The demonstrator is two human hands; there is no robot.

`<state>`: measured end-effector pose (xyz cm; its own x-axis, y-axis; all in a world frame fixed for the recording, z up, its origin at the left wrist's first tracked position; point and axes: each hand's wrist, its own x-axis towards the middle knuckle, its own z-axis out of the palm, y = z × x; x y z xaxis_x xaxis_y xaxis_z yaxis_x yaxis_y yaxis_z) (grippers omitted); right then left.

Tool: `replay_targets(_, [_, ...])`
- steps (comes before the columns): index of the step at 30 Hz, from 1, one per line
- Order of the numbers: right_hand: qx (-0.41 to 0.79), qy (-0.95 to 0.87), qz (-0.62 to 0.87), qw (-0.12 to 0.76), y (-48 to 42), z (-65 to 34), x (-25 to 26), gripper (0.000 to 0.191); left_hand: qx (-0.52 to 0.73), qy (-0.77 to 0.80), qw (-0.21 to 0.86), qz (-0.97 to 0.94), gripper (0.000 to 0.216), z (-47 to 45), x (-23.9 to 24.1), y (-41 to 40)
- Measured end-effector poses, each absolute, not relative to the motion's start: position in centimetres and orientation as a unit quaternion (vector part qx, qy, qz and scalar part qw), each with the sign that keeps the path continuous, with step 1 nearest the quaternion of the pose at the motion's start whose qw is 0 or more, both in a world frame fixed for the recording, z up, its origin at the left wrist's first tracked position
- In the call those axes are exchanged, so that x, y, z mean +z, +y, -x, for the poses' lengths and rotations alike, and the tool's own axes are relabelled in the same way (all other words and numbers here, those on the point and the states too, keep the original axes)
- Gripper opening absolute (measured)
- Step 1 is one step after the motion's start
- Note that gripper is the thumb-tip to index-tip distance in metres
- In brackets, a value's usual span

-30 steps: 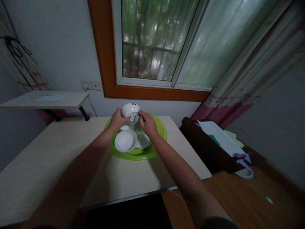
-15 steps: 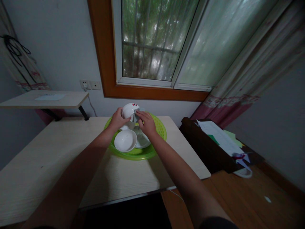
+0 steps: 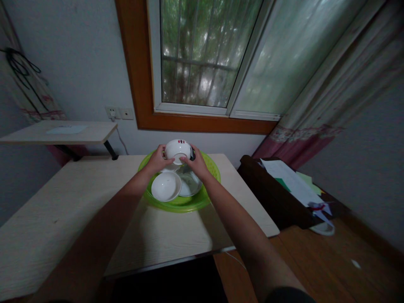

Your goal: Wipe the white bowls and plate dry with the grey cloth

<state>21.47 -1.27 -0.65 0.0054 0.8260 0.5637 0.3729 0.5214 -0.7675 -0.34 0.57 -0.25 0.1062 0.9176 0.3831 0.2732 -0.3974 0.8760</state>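
My left hand [image 3: 157, 160] grips the left side of a white bowl [image 3: 177, 149] with small red marks, held upturned above a round green basin [image 3: 208, 189]. My right hand [image 3: 196, 162] is closed on the bowl's right side, with a grey cloth [image 3: 187, 168] and something dark pressed under the fingers. Below the hands, inside the basin, lie a white bowl [image 3: 166, 186] at the left and a paler dish [image 3: 191, 185] beside it.
The basin stands on a light wooden table [image 3: 63, 210] under a window [image 3: 202, 54]. A small shelf [image 3: 59, 131] juts from the left wall. At the right, a dark box with papers [image 3: 290, 185] sits on the wooden floor beside a curtain.
The held bowl has turned so its base faces me more squarely. My right hand has shifted from the bowl's front to its right side, the cloth with it.
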Motion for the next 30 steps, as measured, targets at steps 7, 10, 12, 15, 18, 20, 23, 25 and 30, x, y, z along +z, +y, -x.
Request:
replay_targets(7, [0.171,-0.661,0.452,0.574,-1.6,-21.7,-0.1,0.075,0.501,0.409,0.395,-0.653,0.071,0.2,-0.4,0.6])
replay_targets(10, [0.137,-0.673,0.443,0.576,-1.7,-21.7,0.4,0.074,0.511,0.383,0.391,-0.663,0.074,0.3,-0.9,1.1])
replay_targets(12, [0.119,-0.688,0.431,0.571,-1.8,-21.8,0.6,0.073,0.520,0.373,0.368,-0.675,0.075,0.4,-1.2,1.5])
replay_targets(15, [0.087,-0.715,0.415,0.556,-1.8,-21.9,0.6,0.073,0.519,0.373,0.329,-0.695,0.075,0.5,-1.5,1.6])
replay_targets(18, [0.066,-0.735,0.406,0.539,-1.8,-22.0,0.5,0.072,0.503,0.379,0.294,-0.719,0.074,0.4,-1.4,1.3])
replay_targets(20, [0.060,-0.745,0.404,0.527,-1.7,-22.0,0.4,0.071,0.492,0.388,0.267,-0.732,0.074,0.4,-1.3,1.1])
replay_targets(23, [0.051,-0.759,0.409,0.505,-1.9,-22.1,0.4,0.071,0.485,0.408,0.229,-0.739,0.072,0.4,-1.1,1.0])
replay_targets(25, [0.034,-0.774,0.402,0.489,-2.1,-22.1,0.5,0.068,0.484,0.419,0.209,-0.739,0.071,0.4,-1.1,1.1])
replay_targets(30, [-0.029,-0.838,0.324,0.438,-3.1,-21.3,0.9,0.056,0.466,0.412,0.157,-0.767,0.068,0.5,-0.7,0.9])
